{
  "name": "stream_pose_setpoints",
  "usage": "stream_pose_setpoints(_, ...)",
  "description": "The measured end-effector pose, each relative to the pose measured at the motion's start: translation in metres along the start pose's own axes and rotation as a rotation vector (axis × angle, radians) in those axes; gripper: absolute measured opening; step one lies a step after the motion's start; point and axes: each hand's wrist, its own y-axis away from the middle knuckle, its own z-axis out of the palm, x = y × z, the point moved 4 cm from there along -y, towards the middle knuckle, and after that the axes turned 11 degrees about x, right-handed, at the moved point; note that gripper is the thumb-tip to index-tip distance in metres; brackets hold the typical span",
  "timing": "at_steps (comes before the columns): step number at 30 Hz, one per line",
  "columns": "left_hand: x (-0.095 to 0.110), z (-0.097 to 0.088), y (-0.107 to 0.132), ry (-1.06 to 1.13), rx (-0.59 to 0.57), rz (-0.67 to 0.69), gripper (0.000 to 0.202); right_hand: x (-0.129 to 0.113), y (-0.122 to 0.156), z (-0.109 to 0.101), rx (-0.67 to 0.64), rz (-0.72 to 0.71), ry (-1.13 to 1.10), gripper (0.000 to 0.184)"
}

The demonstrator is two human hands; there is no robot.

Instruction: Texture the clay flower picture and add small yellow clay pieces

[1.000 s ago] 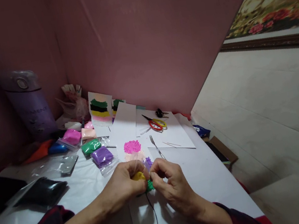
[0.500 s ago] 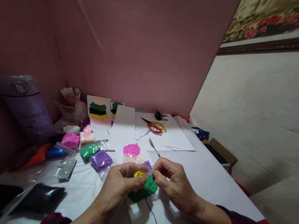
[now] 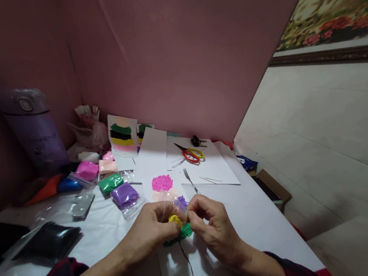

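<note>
My left hand (image 3: pixel 149 228) is closed on a small clear plastic bag with yellow clay (image 3: pixel 174 220) inside, thumb and fingers pinching it. The fingertips of my right hand (image 3: pixel 215 227) are pinched at the bag's right edge, close to my left fingers. Below both hands lies textured green clay (image 3: pixel 186 231) on white paper, partly hidden by them. Just beyond are patches of pink clay (image 3: pixel 162 183), pale peach clay (image 3: pixel 161 195) and purple clay (image 3: pixel 182 201). A dark thin line (image 3: pixel 191 268) runs from the green clay toward me.
A fork (image 3: pixel 190 180) lies behind my right hand, with scissors (image 3: pixel 191 154) and keys (image 3: pixel 197 142) farther back. On the left are bagged purple clay (image 3: pixel 125 194), green clay (image 3: pixel 111 182) and black clay (image 3: pixel 48 241). A purple bottle (image 3: pixel 32 130) stands by the pink panel (image 3: pixel 165 66).
The bag of yellow clay and my left fingers have shifted slightly right and down, covering more of the green clay. My right hand stays pinched in nearly the same place.
</note>
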Motion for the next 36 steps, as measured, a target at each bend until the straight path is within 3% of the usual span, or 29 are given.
stream_pose_setpoints(9, -0.001, -0.004, -0.002, 0.069, 0.1, 0.023, 0.016, 0.005, -0.004, -0.005, 0.058, 0.065, -0.036, 0.017)
stream_pose_setpoints(16, -0.004, -0.008, 0.001, 0.224, 0.15, -0.055, 0.032, 0.011, 0.0, -0.004, 0.053, 0.098, -0.088, 0.018)
stream_pose_setpoints(22, -0.006, -0.006, -0.001, 0.146, 0.105, -0.075, 0.031, 0.008, 0.001, -0.003, 0.013, 0.13, -0.12, 0.018)
stream_pose_setpoints(29, 0.0, 0.001, 0.002, 0.139, 0.051, -0.065, 0.021, 0.002, -0.001, -0.004, 0.035, 0.057, -0.083, 0.018)
stream_pose_setpoints(36, -0.003, -0.003, -0.004, 0.142, 0.106, -0.024, 0.017, 0.01, 0.0, -0.004, 0.035, 0.102, -0.111, 0.019)
